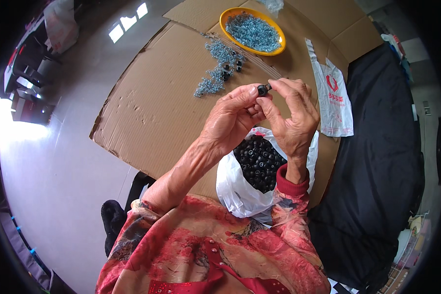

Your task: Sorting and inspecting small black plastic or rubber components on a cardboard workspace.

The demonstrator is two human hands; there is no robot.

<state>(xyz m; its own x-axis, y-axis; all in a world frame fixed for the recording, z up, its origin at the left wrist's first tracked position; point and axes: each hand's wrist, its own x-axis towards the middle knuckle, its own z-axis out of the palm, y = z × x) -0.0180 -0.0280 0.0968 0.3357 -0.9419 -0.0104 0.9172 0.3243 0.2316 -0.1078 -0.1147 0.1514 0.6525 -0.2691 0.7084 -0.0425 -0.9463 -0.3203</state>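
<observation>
Above the cardboard, my two hands meet around one small round black plastic part (pixel 262 90). The thumb and fingers of my left hand (pixel 229 115) pinch it. My right hand (pixel 297 112) has its thumb and forefinger closed at the right side of the part, where a small dark piece shows; whether that is separate I cannot tell. Just below my hands is an open white plastic bag (pixel 230 182) full of similar black parts (pixel 259 165). Beyond my left hand lies a loose heap of tiny bluish, shiny pieces (pixel 211 84), with several black parts (pixel 226 76) among them.
A yellow-orange bowl (pixel 264 53) of the bluish pieces stands at the far side. Thin clear strips (pixel 257 62) lie near it. A flat white bag with red print (pixel 335 110) rests to the right on the cardboard (pixel 137 112). Black cloth (pixel 372 147) hangs further right.
</observation>
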